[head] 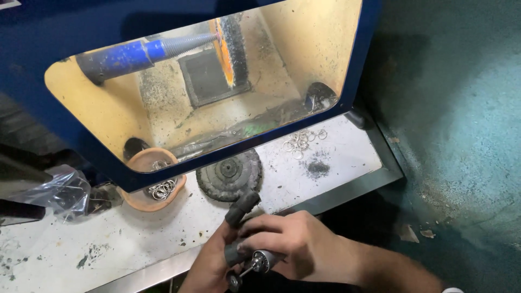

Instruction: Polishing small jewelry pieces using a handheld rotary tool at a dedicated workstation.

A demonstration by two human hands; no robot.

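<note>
Both my hands meet at the bottom edge, in front of the white work tray point(97, 239). My right hand point(301, 244) comes in from the lower right and closes over a small metal spindle tool point(259, 262) with a tiny wheel at its tip point(234, 280). My left hand point(209, 266) sits under it and grips the same tool. Two of its fingers wear dark rubber finger guards point(242, 208). The polishing machine's brush wheel point(230, 49) sits on a blue spindle point(135, 54) behind the window of the blue hood point(358, 59).
A terracotta bowl point(142, 202) with several metal rings stands at the hood's lower left. A spare round brush wheel point(230, 174) lies flat on the tray. Loose rings point(301, 141) and dark dust lie further right. A crumpled plastic bag point(59, 190) sits at the left; green floor at right.
</note>
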